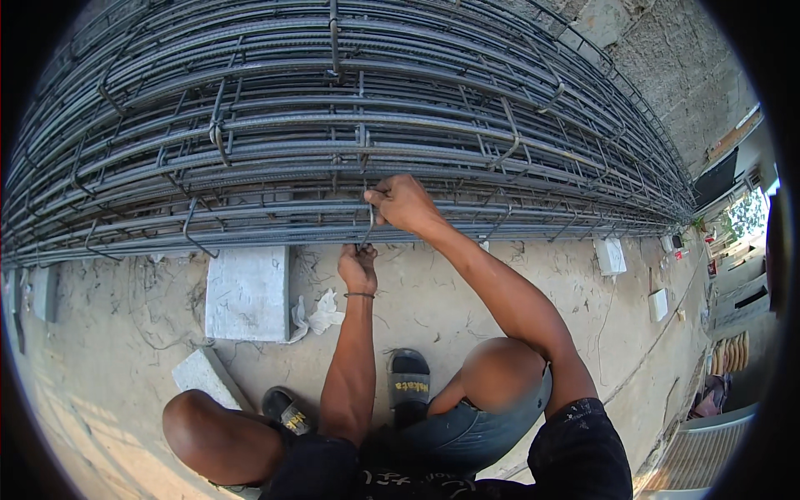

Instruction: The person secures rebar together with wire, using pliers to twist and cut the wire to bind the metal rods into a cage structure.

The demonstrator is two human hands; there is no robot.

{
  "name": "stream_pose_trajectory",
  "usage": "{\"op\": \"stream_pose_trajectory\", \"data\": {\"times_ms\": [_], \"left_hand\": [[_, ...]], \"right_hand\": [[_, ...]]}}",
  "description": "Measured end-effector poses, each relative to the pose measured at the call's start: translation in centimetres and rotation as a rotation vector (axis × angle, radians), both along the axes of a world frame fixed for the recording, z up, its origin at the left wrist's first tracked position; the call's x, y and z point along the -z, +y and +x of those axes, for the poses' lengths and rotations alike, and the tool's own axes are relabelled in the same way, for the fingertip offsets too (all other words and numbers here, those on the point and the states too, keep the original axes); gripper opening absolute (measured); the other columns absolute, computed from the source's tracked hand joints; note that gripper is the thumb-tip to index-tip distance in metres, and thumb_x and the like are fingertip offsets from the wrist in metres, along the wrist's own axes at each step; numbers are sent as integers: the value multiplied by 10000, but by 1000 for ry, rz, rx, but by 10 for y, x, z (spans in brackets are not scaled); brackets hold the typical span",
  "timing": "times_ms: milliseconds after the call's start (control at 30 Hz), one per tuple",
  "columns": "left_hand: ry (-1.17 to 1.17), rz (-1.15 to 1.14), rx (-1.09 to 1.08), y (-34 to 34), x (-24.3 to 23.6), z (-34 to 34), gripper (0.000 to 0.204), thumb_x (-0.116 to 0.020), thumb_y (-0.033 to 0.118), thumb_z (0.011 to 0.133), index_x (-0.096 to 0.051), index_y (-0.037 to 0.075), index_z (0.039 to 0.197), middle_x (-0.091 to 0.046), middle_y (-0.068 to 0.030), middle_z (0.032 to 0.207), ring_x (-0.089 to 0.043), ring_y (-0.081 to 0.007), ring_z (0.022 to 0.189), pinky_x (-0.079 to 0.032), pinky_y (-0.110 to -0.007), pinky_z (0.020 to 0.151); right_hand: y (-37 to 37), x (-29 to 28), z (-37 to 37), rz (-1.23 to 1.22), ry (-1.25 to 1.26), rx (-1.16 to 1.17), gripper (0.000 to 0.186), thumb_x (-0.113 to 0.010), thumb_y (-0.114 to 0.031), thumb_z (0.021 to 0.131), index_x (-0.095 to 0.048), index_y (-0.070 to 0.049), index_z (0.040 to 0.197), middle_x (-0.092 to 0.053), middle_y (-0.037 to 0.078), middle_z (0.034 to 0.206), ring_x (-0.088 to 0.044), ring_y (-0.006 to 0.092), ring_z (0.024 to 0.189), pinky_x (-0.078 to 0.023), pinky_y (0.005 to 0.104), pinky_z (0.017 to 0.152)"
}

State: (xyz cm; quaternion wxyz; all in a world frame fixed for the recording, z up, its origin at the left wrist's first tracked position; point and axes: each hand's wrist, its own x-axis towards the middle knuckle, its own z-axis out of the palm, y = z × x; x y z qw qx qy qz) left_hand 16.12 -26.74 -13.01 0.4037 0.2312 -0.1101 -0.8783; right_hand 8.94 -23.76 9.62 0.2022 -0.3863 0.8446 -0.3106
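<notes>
A large stack of rebar cages, made of long ribbed steel bars and bent stirrups, spans the space in front of me. My right hand is closed at the near side of the stack, thumb and fingers pinching a thin steel stirrup. Just below it, my left hand is turned palm up, its fingers curled at the stirrup's lower end beneath the lowest bars. Those fingertips are partly hidden by steel. A dark band circles my left wrist.
A white block lies under the stack's near edge, with another tilted block by my left knee. Crumpled white scraps and wire bits litter the concrete floor. Smaller blocks stand at right; a rough wall rises behind.
</notes>
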Motion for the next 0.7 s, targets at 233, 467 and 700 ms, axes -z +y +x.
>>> {"op": "stream_pose_trajectory", "data": {"times_ms": [233,467,700], "left_hand": [[-861,-588,-542,54,-81,27,263,-616,278,905,-576,29,979,-567,-72,880,-535,-203,780,-439,-330,733],[-817,-1120,-277,4,-99,28,327,-630,260,905,-655,12,1117,-685,-118,1006,-620,-178,937,-465,-301,844],[-766,-1245,-148,5,-106,33,270,-640,201,897,-660,-5,1071,-655,-91,901,-569,-140,788,-450,-274,724]], "right_hand": [[15,14,-6,-40,99,40,343,-627,-293,866,-665,23,739,-625,209,655,-630,352,651,-453,427,627],[17,4,-1,-53,151,18,314,-625,-276,854,-666,21,761,-622,239,704,-618,415,707,-468,461,658],[17,14,1,-134,164,-35,296,-625,-257,845,-665,21,749,-636,166,627,-641,362,676,-485,426,637]]}}
